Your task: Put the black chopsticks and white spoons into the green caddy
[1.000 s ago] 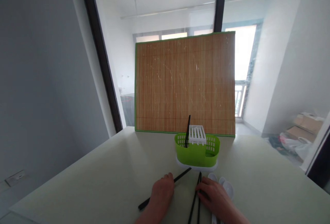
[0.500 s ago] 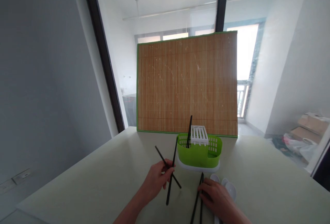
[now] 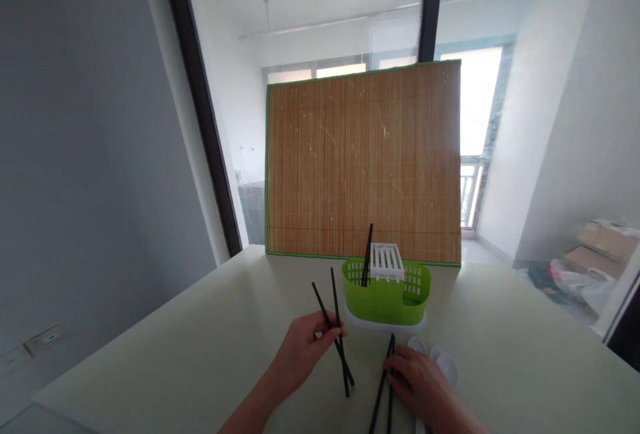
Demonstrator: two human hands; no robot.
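My left hand pinches two black chopsticks above the table, left of the green basket. They cross below my fingers, with their tips apart at the top. My right hand lies low on the table, its curled fingers on another two black chopsticks. White spoons lie beside and partly beneath that hand, some of their handles hidden. Behind both hands stands the green holder basket on a white base, with black chopsticks upright in its left part.
A white slatted piece sits across the basket's middle. Behind it, a bamboo mat with green edging stands upright at the back of the pale table. Boxes and bags lie on the floor at the far right.
The two chopsticks in my left hand have swung from a wide X to nearly side by side, their lower ends closer together. My right hand has stayed in place.
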